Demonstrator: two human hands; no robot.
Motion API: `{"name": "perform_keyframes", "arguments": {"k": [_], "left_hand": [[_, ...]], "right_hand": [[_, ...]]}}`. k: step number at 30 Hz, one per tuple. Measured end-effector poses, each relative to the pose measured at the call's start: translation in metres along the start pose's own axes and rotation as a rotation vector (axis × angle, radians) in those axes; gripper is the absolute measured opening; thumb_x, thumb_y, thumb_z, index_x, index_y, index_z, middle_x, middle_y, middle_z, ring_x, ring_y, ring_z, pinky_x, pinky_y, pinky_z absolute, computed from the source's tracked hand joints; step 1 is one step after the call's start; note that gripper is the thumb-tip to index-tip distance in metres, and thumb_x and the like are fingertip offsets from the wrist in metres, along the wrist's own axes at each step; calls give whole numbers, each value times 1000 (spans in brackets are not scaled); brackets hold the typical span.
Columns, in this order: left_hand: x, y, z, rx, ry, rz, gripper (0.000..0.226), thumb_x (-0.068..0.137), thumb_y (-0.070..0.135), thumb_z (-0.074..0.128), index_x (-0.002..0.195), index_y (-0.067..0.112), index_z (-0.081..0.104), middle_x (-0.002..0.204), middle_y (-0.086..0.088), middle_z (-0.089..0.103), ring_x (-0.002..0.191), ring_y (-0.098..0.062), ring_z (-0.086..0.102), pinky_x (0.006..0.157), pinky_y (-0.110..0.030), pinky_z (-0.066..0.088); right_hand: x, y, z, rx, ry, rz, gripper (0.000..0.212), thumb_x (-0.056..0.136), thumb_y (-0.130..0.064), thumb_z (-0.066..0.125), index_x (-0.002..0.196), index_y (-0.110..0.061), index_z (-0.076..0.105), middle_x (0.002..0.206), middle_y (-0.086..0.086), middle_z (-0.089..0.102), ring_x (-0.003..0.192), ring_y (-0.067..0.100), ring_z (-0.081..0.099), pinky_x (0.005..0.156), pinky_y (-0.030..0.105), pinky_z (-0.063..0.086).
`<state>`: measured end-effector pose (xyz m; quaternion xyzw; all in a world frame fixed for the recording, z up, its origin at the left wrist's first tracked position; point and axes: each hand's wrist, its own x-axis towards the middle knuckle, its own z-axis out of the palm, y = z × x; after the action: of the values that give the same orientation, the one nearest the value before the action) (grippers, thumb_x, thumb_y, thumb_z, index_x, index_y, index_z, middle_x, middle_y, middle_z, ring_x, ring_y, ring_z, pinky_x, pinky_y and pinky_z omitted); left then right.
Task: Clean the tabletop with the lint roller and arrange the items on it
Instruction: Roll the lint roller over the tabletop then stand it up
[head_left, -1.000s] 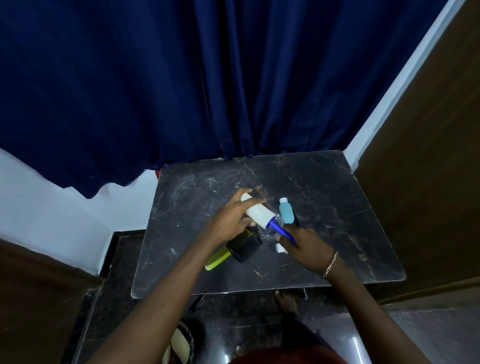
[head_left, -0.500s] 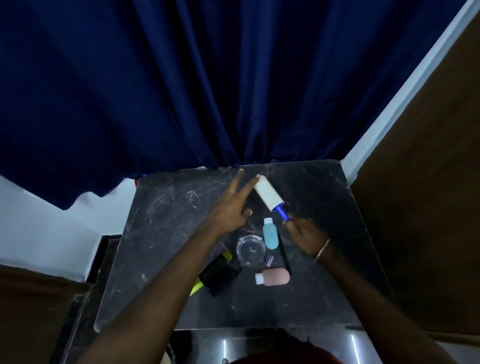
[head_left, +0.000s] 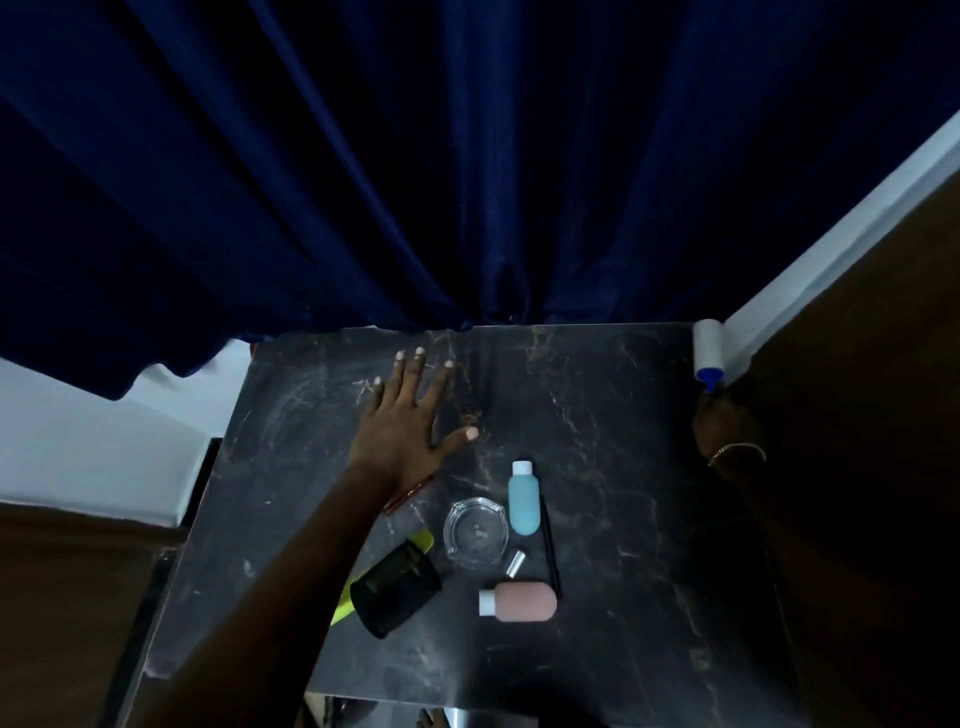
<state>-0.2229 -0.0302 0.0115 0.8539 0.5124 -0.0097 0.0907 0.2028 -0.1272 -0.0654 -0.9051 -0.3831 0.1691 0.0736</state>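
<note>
My right hand (head_left: 724, 423) grips the blue handle of the white lint roller (head_left: 709, 345), which sits at the far right corner of the dark marble tabletop (head_left: 623, 441). My left hand (head_left: 408, 415) lies flat on the table's far middle, fingers spread, holding nothing. In the near middle lie a light blue bottle (head_left: 523, 501), a clear glass ashtray (head_left: 475, 530), a pink bottle (head_left: 522, 601), a small silver cap (head_left: 515, 562), a thin black stick (head_left: 549, 543), a black pouch (head_left: 396, 587) and a yellow-green comb (head_left: 421, 540) partly under the pouch.
A dark blue curtain (head_left: 415, 182) hangs right behind the table's far edge. A white wall strip (head_left: 831, 234) and a brown panel (head_left: 883, 389) border the right side. A thin reddish stick (head_left: 408, 493) lies partly under my left wrist.
My right hand has carried the lint roller from the table's middle to its far right corner. My left hand let go of the roller and now rests flat on the tabletop.
</note>
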Motion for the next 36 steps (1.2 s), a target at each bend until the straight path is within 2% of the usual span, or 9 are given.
{"name": "perform_keyframes", "arguments": {"k": [5,10,14,18,23,27,29,33,36], "left_hand": [[-1,0,7,12,-2,-12,95,90,92,20,164,42,-12,174,-3,-18,160,-27,-20,129,-56,-2],[-1,4,5,38,-56,-25,94,89,93,17,162,44,-16,172,-4,-22,159,-29,-24,128,-62,-4],[2,9,5,20,-77,-40,95,87,94,15,162,45,-16,172,-4,-22,158,-29,-25,128,-63,-4],[3,13,4,10,-85,-47,97,86,95,15,163,43,-13,173,-5,-20,158,-29,-23,128,-63,-3],[0,12,1,2,-89,-62,97,87,95,15,164,41,-10,172,-5,-18,159,-29,-21,128,-62,-3],[-2,7,2,6,-116,-73,96,88,94,14,164,39,-9,172,-5,-20,158,-29,-24,128,-63,-4],[-3,4,4,6,-123,-78,97,87,94,12,164,39,-7,170,-4,-22,157,-29,-25,128,-62,-5],[-4,-1,8,8,-110,-90,98,87,95,11,165,36,0,168,-2,-22,156,-27,-23,129,-63,-2],[-2,-1,8,-4,-122,-98,99,86,96,11,165,36,3,169,-2,-21,155,-26,-24,129,-62,-3]], "right_hand": [[7,-11,20,-53,22,-17,46,105,-23,26,135,5,47,132,23,56,119,37,55,102,44,42],[-18,-61,36,-189,-82,-262,39,103,-36,31,117,-9,54,100,17,73,95,39,70,81,43,55],[-38,-99,52,-310,-135,-502,44,103,-40,31,133,-11,44,105,14,73,96,37,70,81,42,53],[-58,-114,68,-286,-215,-567,47,103,-43,31,136,-12,44,108,15,72,98,36,69,82,40,53],[-66,-125,73,-160,-288,-526,38,98,-41,43,119,-12,56,110,16,70,99,36,68,84,39,54],[-62,-119,69,-98,-291,-403,55,93,-26,54,144,-17,38,119,19,66,108,37,65,90,39,53],[-54,-110,65,-58,-274,-321,60,91,-22,58,146,-18,35,119,21,66,108,39,65,89,40,53],[-33,-91,54,-46,-176,-248,47,93,-26,55,137,-14,42,111,25,67,104,42,66,86,43,51],[-7,-73,41,-27,-97,-152,36,99,-29,45,121,-3,58,106,28,68,102,45,66,86,46,51]]}}
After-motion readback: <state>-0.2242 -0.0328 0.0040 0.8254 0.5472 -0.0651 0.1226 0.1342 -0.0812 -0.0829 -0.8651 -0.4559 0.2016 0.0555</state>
